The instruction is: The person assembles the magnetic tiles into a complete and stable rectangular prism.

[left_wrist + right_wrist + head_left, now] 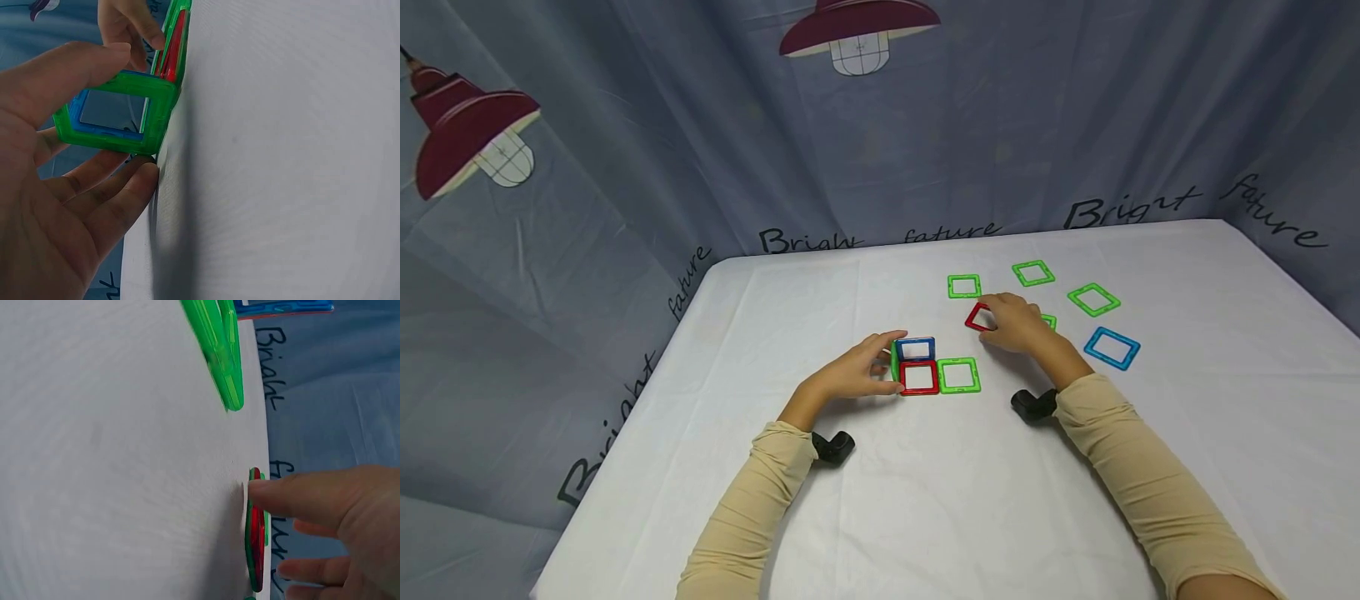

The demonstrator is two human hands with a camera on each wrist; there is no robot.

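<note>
My left hand [859,368] grips a small joined group of magnetic square tiles at its left side. Thumb and fingers lie around an upright green square tile [164,112]. A dark blue square tile [917,339] adjoins it at the back, with a red square tile [919,392] in front. Right of the red one is a green tile [958,389] flat on the table. Farther right, my right hand [1017,323] pinches another red square tile [973,317], partly hidden by the fingers. In the right wrist view, the thumb touches this red tile [257,550], green edges beside it.
Loose green tiles lie behind and right of the right hand: one at the back [964,277], others farther right [1033,264], [1093,288]. Another green tile [1051,321] is mostly covered by the right hand. A light blue tile [1112,335] lies at right on the white table [925,500].
</note>
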